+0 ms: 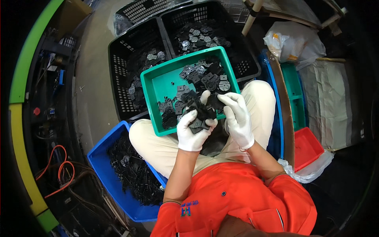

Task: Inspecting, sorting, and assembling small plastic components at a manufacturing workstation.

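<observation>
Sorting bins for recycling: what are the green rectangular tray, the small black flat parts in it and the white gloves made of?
Green rectangular tray: likely moulded plastic, smooth with slight sheen.
Small black flat parts: probably plastic, some with greyish, possibly metal faces; unclear.
White gloves on the left hand and right hand: knitted fabric, matte.

parts [200, 114]: small flat black pieces, I see a loose bunch clutched between both gloves | pose: jumbled, overlapping | place: over near edge of green tray [156, 100], more scattered inside

White cloth gloves [192, 133] hold matt black plastic parts [201, 114] over a smooth green plastic tray [154, 96], beside perforated black plastic crates [122, 63] and a glossy blue bin [103, 175].
</observation>
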{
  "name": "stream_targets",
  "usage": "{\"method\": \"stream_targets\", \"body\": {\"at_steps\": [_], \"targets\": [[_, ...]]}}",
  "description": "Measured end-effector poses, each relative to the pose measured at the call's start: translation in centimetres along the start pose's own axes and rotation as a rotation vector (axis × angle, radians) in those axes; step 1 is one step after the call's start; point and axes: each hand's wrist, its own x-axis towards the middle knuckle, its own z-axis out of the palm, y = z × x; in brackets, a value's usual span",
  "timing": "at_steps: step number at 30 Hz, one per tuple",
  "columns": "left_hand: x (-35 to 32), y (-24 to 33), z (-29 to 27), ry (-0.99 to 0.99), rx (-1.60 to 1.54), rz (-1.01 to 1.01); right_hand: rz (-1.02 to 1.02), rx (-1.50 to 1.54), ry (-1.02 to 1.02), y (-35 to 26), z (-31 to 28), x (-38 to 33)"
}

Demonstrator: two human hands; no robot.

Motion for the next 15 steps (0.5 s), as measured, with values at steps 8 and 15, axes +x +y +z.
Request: {"method": "stream_targets", "body": {"at_steps": [8,15], "targets": [[0.8,0.0,0.7,-0.043,-0.109,-0.065,0.262,0.357,0.099,-0.3,0.2,-0.5],[1.5,0.2,0.0,-0.195,-0.052,-0.158,0.489,0.544,0.148,-1.5,0.1,-0.8]]}}
